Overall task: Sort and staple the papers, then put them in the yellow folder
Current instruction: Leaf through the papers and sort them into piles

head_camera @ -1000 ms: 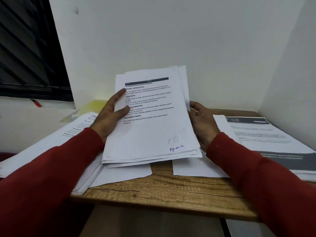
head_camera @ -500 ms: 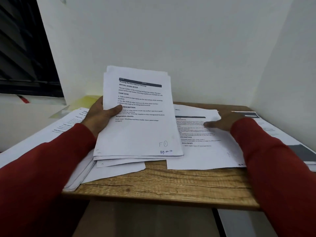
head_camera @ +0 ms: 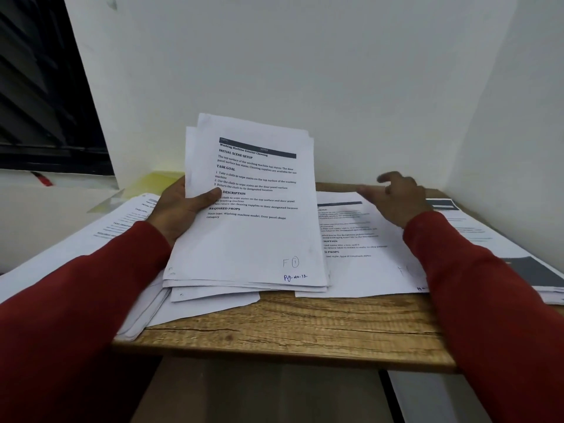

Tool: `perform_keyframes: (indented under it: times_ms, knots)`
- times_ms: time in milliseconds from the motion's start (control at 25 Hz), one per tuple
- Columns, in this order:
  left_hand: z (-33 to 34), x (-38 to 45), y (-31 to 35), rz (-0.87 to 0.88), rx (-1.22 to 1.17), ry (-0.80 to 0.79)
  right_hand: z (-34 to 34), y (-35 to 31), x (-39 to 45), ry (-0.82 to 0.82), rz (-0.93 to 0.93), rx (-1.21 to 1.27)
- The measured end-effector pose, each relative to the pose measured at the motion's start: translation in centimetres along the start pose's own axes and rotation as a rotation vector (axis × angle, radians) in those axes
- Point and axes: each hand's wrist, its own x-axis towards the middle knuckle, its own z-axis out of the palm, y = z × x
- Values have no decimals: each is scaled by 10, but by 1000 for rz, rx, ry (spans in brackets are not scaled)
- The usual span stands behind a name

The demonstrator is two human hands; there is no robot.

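Observation:
My left hand (head_camera: pixel 180 206) grips a stack of printed papers (head_camera: pixel 253 227) by its left edge, thumb across the top sheet, holding it tilted above the wooden table (head_camera: pixel 290 328). The top sheet is headed "Washing Machine Exterior Cleaning" and has a handwritten mark at its lower right. My right hand (head_camera: pixel 393 196) hovers with relaxed fingers over a single printed sheet (head_camera: pixel 366 254) lying flat to the right of the stack; it holds nothing. A yellow folder (head_camera: pixel 152 183) shows at the back left, mostly hidden behind the papers and my left hand.
More paper piles lie on the table: one at the left (head_camera: pixel 100 236) under my sleeve, one at the far right (head_camera: pixel 488 236) against the wall. White walls close off the back and right. A dark window (head_camera: pixel 39 96) is at the upper left.
My right hand let go of the stack and moved right over the single sheet, then lifted slightly off it. My left hand now holds the stack alone, turned a little more upright.

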Motion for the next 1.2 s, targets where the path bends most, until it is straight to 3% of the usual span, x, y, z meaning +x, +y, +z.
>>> perform_keyframes:
  times_ms: [80, 160, 240, 360, 520, 680, 760, 960, 1200]
  knots:
    - [4, -3, 1, 7, -30, -15, 4, -29, -17, -88, -32, 463]
    - [8, -8, 3, 12, -67, -45, 14, -51, -35, -336, -31, 748]
    - [11, -12, 5, 4, -118, -82, 26, -63, -45, -424, -59, 824]
    - [12, -14, 7, -52, -207, -149, 29, -63, -42, -332, -27, 909]
    - [15, -17, 6, -128, -215, -203, 26, -47, -32, -341, 44, 948]
    - [11, -11, 4, -108, -202, -126, 4, -22, -5, 88, 23, 778]
    - [4, -4, 2, -113, -215, -94, -21, 0, 5, 171, 57, 576]
    - [-3, 4, -7, -177, -180, -64, -23, 15, -3, -345, 75, -113]
    - [-7, 5, -13, -228, -135, -85, 7, -7, -10, -349, 37, -184]
